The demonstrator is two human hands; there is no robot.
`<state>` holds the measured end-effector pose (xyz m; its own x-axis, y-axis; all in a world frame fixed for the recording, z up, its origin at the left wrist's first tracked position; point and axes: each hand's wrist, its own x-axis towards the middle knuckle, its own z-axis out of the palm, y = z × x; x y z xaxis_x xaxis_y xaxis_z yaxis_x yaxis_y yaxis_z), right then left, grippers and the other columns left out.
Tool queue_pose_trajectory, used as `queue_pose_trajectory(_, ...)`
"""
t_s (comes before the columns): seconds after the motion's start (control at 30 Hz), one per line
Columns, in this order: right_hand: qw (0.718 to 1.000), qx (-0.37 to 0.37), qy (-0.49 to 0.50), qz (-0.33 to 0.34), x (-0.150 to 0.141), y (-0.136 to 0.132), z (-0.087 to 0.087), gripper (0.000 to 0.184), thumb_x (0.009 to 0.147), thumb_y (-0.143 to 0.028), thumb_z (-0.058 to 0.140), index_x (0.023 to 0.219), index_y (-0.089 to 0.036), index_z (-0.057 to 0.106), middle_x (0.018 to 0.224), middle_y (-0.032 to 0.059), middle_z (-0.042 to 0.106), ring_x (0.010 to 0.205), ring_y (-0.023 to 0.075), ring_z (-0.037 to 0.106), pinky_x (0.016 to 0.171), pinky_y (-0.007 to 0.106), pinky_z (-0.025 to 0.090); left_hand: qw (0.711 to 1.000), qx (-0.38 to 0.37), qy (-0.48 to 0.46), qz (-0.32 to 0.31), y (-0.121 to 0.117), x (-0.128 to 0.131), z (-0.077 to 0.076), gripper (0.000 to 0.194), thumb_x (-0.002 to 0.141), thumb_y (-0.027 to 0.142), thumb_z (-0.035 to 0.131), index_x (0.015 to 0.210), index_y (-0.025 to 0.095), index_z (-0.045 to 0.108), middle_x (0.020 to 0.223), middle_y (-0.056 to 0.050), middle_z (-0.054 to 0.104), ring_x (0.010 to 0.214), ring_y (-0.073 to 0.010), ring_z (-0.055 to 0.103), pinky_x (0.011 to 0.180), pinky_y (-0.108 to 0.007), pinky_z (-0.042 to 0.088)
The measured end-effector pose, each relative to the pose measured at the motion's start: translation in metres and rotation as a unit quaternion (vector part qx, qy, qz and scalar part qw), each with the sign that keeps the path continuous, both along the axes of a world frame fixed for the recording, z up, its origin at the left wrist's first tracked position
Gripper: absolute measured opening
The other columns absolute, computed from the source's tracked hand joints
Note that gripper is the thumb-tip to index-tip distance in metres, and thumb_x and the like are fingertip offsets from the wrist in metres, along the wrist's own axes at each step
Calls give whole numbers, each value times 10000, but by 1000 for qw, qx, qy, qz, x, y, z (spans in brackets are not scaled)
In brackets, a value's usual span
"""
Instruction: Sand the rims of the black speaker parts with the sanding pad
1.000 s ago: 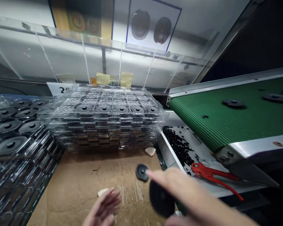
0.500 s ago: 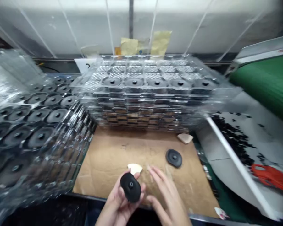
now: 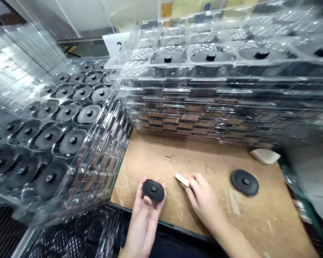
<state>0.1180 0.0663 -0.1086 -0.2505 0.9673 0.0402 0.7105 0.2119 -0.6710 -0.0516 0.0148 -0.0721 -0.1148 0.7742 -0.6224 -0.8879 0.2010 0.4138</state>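
Note:
My left hand [image 3: 144, 224] holds a black oval part [image 3: 157, 193] with a small round stub in its middle, stub side up. Between the fingers and thumb of my right hand [image 3: 204, 197] is a cream wedge-shaped pad [image 3: 182, 179], just right of the oval part and apart from it. Both hands are over a brown cardboard sheet [image 3: 161, 157]. A second black oval part [image 3: 244, 182] lies on the cardboard to the right. Behind it, a second cream wedge-shaped pad [image 3: 265, 156] rests near the far right corner.
Stacked clear plastic trays [image 3: 177, 91] rise along the back of the cardboard. On the left, another tray stack [image 3: 97, 154] holds rows of black oval parts [image 3: 73, 141]. More trays [image 3: 70, 236] sit low at the front left.
My right hand, which was empty, has picked the cream pad up off the cardboard. My left hand keeps the oval part, now turned more sideways. The view has swung left.

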Motion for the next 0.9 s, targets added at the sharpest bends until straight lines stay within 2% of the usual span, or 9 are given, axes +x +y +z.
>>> queue_pose_trajectory(0.1,996,-71,52,12,-6,9,13,292,901,-313,393,1113,-171,536,901,72,641,774,184,624,675,289,521,999,-10,40,13,3,4,-11,489,607,321,753,1055,240,576,1164,-110,626,1135,-288,532,995,-377,401)
queue_pose_trajectory(0.2,986,-131,95,42,-20,12,29,227,895,-296,419,1040,-189,557,809,19,670,669,141,640,574,214,515,998,-24,52,21,4,7,-15,537,580,296,776,1067,241,557,1175,-103,615,1163,-265,509,970,-328,420)
queue_pose_trajectory(0.27,982,-147,107,54,-31,11,39,205,889,-277,426,981,-187,586,865,35,678,748,156,647,648,236,517,997,-34,59,21,3,8,-14,537,592,259,774,1078,242,547,1176,-96,612,1170,-247,501,944,-297,437)
queue_pose_trajectory(0.37,975,-165,121,86,-42,10,49,188,876,-235,440,931,-212,618,886,21,681,791,149,640,707,236,503,997,-46,59,5,4,9,-11,492,629,203,743,1074,250,540,1170,-88,612,1125,-261,538,906,-325,466)
queue_pose_trajectory(0.47,973,-177,121,91,-44,11,51,195,872,-213,435,891,-215,629,814,12,685,712,145,640,649,233,500,996,-59,72,7,7,8,-10,472,629,160,728,1054,246,542,1154,-83,620,1121,-248,540,907,-319,462)
queue_pose_trajectory(0.57,972,-176,125,89,-43,11,50,217,874,-208,414,952,-198,616,893,40,680,791,160,637,704,255,497,995,-73,68,9,8,7,-10,466,632,157,721,1050,246,537,1133,-83,631,1104,-246,554,895,-322,467)
queue_pose_trajectory(0.7,968,-201,121,89,-42,13,47,194,861,-214,436,870,-232,629,738,-22,678,602,121,617,587,217,499,995,-73,67,9,8,8,-11,474,622,131,718,1048,243,544,1130,-79,635,1094,-237,561,899,-319,463)
queue_pose_trajectory(0.83,972,-185,117,85,-42,14,47,212,867,-223,421,939,-213,620,888,25,685,794,155,643,721,257,507,996,-66,67,8,6,8,-13,481,633,138,706,1072,243,538,1137,-84,634,1106,-237,552,917,-322,451)
queue_pose_trajectory(0.9,970,-184,126,98,-42,13,47,208,859,-217,431,918,-226,630,861,4,689,760,135,648,677,217,511,996,-69,58,0,6,8,-15,504,631,134,705,1089,252,529,1156,-89,626,1111,-259,549,915,-348,454)
